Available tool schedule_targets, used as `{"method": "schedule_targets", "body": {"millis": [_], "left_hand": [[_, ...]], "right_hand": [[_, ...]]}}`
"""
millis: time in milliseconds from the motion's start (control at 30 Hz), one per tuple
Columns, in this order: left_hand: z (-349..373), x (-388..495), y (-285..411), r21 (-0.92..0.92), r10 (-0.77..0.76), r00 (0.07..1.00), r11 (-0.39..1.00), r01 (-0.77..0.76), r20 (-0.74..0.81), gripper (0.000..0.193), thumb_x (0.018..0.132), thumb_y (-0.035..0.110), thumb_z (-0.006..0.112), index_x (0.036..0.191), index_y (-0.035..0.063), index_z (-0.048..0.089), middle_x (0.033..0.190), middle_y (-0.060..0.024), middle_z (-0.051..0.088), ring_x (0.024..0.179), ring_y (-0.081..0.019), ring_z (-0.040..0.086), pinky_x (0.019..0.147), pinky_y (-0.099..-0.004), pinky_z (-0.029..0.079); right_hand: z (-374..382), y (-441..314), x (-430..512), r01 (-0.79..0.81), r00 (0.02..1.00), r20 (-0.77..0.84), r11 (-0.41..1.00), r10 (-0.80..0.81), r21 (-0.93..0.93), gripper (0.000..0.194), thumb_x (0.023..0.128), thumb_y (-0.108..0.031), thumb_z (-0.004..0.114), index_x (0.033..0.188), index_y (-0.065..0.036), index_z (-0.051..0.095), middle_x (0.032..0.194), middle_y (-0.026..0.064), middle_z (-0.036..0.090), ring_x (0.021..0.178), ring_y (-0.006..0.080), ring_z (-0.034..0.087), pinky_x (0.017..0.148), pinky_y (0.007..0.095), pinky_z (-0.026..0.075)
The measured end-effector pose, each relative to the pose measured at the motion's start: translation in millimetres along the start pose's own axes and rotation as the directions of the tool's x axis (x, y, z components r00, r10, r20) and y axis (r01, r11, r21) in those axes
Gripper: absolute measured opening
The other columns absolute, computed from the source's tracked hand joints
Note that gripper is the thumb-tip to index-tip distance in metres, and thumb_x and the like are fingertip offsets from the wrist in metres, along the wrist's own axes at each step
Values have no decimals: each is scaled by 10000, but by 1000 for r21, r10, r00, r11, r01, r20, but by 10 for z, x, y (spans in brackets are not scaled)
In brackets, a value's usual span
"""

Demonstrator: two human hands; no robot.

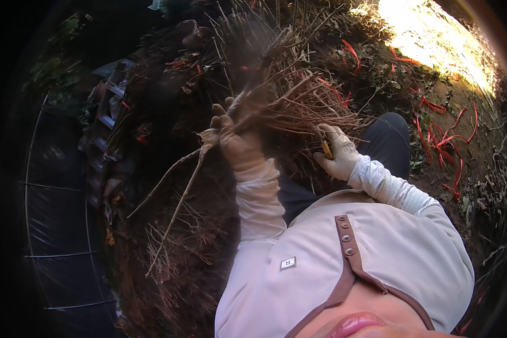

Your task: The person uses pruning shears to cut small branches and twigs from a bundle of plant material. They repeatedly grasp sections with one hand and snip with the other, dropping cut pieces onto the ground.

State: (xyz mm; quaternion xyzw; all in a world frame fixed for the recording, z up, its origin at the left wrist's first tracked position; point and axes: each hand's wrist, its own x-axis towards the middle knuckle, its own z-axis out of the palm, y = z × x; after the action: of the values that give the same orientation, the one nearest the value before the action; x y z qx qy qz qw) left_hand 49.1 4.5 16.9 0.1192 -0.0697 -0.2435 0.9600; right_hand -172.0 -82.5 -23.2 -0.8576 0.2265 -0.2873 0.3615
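My left hand [236, 137], in a pale work glove, is closed around a woody plant stem [238, 105] with two bare branches hanging toward the lower left. Part of the stem's upper end is blurred among other twigs. To the right, my right hand [338, 154], also gloved, grips a small tool with a yellow handle [327, 150]; its working end is hidden among the twigs. A large heap of thin brown roots and twigs [308, 105] lies just beyond both hands.
Red plastic ribbons [443, 143] are scattered over the soil at right. Another pile of twiggy roots [177, 253] lies at lower left. Beyond it are dark sheeting [59, 215] with pale lines and a ladder-like metal object [105, 120]. My dark-trousered knee [386, 139] is beside the right hand.
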Motion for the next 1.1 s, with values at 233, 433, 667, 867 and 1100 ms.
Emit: {"method": "schedule_targets", "body": {"millis": [233,433,667,867,1100], "left_hand": [[-53,-37,-143,23,-20,994,999,22,-103,208,916,47,550,1079,147,632,1180,-182,587,1087,-333,566,920,-512,505],[-14,-209,-38,-21,-140,989,990,140,39,213,921,54,544,1063,186,632,1206,-178,582,1085,-323,571,900,-502,522],[-62,-237,-75,82,-79,996,993,81,-34,189,928,36,529,972,198,617,1195,-41,612,1138,-310,543,926,-544,504],[-121,-244,74,24,-134,990,991,133,34,182,927,44,532,974,196,621,1195,-22,613,1190,-311,518,860,-518,555],[-107,-297,150,75,-161,967,986,149,199,177,918,27,534,940,177,624,1171,-16,616,1186,-318,518,862,-543,553]], "right_hand": [[56,216,-36,-290,951,175,928,253,234,269,793,-174,649,1010,-31,579,811,171,629,749,302,633,700,358,491],[6,450,32,-81,995,39,970,92,-231,566,748,-230,677,1235,-28,469,1189,231,534,1082,386,532,957,435,409],[-81,294,154,-12,997,79,993,3,115,353,773,-126,658,1105,-37,574,896,162,637,829,335,626,749,367,507],[-41,549,99,-24,998,67,994,17,106,404,767,-125,676,1141,-17,568,968,186,612,928,324,603,816,392,479],[-46,544,77,-158,966,238,961,103,225,307,770,-91,656,1065,-35,592,822,144,644,761,269,640,703,340,494]]}}
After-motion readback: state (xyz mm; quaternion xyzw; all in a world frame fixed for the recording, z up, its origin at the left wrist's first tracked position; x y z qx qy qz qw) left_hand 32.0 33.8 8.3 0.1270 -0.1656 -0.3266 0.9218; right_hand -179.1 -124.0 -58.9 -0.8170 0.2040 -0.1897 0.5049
